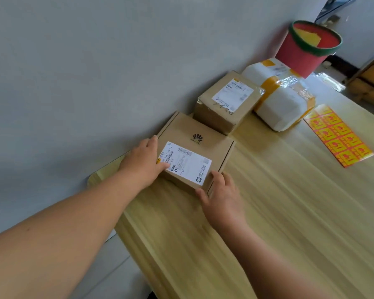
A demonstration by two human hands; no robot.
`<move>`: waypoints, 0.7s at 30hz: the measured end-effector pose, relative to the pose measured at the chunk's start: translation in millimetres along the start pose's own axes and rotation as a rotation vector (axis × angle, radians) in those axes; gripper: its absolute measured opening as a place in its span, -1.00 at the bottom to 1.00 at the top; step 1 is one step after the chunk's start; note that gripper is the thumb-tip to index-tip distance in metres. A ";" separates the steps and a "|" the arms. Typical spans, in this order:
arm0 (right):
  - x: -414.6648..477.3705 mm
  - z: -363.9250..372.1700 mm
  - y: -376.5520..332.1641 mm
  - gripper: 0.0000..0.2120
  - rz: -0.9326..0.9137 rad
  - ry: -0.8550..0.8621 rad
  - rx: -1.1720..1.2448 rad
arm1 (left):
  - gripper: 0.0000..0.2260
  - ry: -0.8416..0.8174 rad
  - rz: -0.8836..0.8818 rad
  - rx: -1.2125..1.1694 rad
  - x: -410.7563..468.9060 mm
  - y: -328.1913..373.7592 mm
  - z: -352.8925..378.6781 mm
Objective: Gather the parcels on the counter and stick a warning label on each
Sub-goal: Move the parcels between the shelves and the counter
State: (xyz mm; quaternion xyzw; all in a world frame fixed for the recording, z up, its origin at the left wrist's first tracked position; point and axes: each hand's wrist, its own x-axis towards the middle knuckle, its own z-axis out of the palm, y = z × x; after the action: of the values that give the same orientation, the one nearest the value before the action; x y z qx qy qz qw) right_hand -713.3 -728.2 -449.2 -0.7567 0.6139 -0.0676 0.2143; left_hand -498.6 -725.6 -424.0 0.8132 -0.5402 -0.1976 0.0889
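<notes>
We see wooden counter [289, 212] along grey wall [95, 61]. Red bucket [307, 50] far right. White taped parcel [285, 104] beside smaller brown box [225, 100]. Near, flat brown box [194, 145]: our left hand [143, 162] and right hand [220, 195] clamp its left side and near corner. Warning label sheet [339, 137] lies right.

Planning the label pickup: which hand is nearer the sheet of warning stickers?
Right. The right hand grips the flat box's near corner, on the side facing the sticker sheet; the left hand holds the box's far side.
</notes>
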 end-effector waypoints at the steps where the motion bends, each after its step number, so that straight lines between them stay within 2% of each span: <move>1: 0.1 -2.4 -2.7 -0.41 0.012 0.016 -0.045 | -0.25 0.007 0.006 0.008 -2.4 -2.4 -3.4; 4: 1.8 -12.4 -20.7 -0.37 -0.018 0.039 -0.078 | -0.27 0.037 -0.008 0.041 -14.4 -12.3 -20.8; 11: -17.3 -32.1 -94.5 -0.41 -0.277 0.029 -0.101 | -0.31 0.149 0.026 0.151 -81.8 -47.1 -86.9; 21: -151.0 -58.1 -240.7 -0.41 -0.680 0.068 -0.132 | -0.25 0.382 -0.063 0.276 -280.1 -133.9 -192.5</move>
State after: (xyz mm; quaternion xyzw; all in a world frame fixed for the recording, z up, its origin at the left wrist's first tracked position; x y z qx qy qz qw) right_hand -553.7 -560.3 -274.7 -0.9276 0.3364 -0.1204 0.1093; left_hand -400.1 -429.2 -234.5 0.8568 -0.5096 0.0330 0.0712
